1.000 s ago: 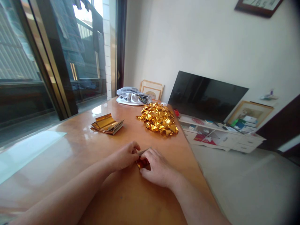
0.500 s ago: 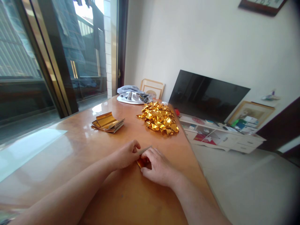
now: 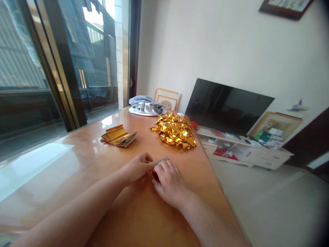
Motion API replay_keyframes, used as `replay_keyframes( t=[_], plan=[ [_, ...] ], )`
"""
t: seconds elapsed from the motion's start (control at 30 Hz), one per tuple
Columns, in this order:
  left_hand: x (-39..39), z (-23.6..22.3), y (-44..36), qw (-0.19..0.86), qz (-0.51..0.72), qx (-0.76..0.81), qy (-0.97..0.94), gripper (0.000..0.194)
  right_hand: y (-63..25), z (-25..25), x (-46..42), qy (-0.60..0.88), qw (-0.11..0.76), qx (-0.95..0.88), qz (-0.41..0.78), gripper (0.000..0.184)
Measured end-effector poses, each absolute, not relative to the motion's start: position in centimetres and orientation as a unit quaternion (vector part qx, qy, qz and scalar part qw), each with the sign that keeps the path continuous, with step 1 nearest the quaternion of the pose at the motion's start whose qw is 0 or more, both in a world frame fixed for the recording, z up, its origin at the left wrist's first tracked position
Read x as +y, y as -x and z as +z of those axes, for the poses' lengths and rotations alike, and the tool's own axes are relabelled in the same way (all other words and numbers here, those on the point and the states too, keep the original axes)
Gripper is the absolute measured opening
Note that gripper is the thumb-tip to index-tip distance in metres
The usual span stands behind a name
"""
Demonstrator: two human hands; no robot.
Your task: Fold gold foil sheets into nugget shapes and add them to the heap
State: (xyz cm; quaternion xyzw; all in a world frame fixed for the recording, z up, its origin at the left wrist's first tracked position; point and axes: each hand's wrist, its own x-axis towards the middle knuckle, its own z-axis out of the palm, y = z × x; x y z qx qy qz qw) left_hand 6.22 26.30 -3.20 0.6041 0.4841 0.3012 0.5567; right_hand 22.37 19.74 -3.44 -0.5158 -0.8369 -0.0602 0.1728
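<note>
L hand + R hand | fingers gripping foil sheet btwn | gold pile, foil stack beyond on tbl

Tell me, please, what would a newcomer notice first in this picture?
Probably the heap of shiny gold pieces, near the right edge of the table. Closer, the left hand and right hand hold a partly hidden sheet between them. Beyond, a large dark screen stands out against the pale wall.

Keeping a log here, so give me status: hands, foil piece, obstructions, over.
Left hand, right hand both gripping foil piece, partly covered. Gold foil pile and sheet stack beyond, apart from both hands. Nothing seen blocking them.
</note>
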Motion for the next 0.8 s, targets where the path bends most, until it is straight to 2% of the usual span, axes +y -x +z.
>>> replay_keyframes(
  t=[0.1, 0.2, 0.33, 0.5, 0.6, 0.8],
  plan=[
    [26.7, -4.6, -6.2, 0.514, 0.287, 0.486, -0.646, 0.033, -22.6, -4.0, 20.0, 0.512, 0.165, -0.842, -0.049, 0.008],
    [27.2, -6.0, -6.1, 0.424, 0.264, 0.499, -0.708, 0.025, -22.9, -4.3, 20.1, 0.501, 0.155, -0.85, -0.038, 0.003],
    [27.6, -6.8, -5.8, 0.34, 0.243, 0.492, -0.764, 0.021, -23.0, -4.4, 20.1, 0.497, 0.152, -0.854, -0.026, 0.006],
    [27.3, -5.1, -4.7, 0.256, 0.259, 0.475, -0.801, 0.018, -23.0, -4.2, 20.0, 0.496, 0.17, -0.851, -0.008, 0.01],
    [27.1, -3.9, -3.7, 0.259, 0.234, 0.436, -0.829, 0.01, -23.1, -4.1, 20.0, 0.497, 0.18, -0.849, 0.011, 0.013],
    [26.7, -3.9, -3.0, 0.252, 0.175, 0.394, -0.867, 0.024, -23.5, -4.0, 20.4, 0.505, 0.202, -0.838, 0.052, 0.011]
  ],
)
